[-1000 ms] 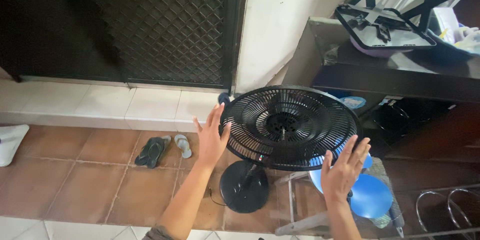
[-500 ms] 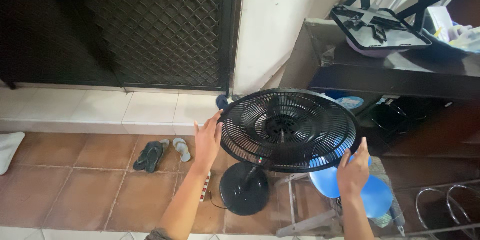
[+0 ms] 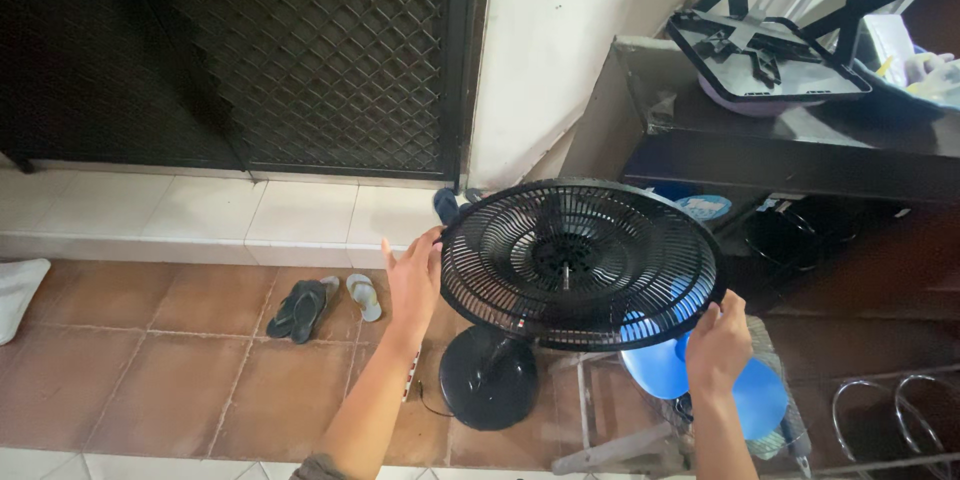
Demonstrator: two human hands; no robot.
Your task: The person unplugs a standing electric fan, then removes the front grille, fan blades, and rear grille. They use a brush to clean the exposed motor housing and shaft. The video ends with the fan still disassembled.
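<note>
Fan guard: the black wire fan guard [image 3: 580, 262] sits tilted face-up on top of a pedestal fan, above the round black base [image 3: 488, 377] that stands on the brown tiled floor [image 3: 150, 360].
Left hand: the left hand [image 3: 413, 280] lies flat against the guard's left rim, fingers spread and stretched out, palm pressing the edge rather than wrapped around it.
Right hand: the right hand [image 3: 717, 344] is at the lower right rim, fingers curled and closed on the guard's outer ring.
Under the guard: blue fan blades [image 3: 745, 395] lie just below the right hand, partly hidden by the guard, on a woven mat.
Floor: a pair of dark sandals [image 3: 305, 304] lies well to the left of the base.
Behind: a dark mesh door [image 3: 330, 50] and a white wall; a dark shelf [image 3: 800, 155] to the right carries an upturned grey tray-like piece [image 3: 765, 60].
</note>
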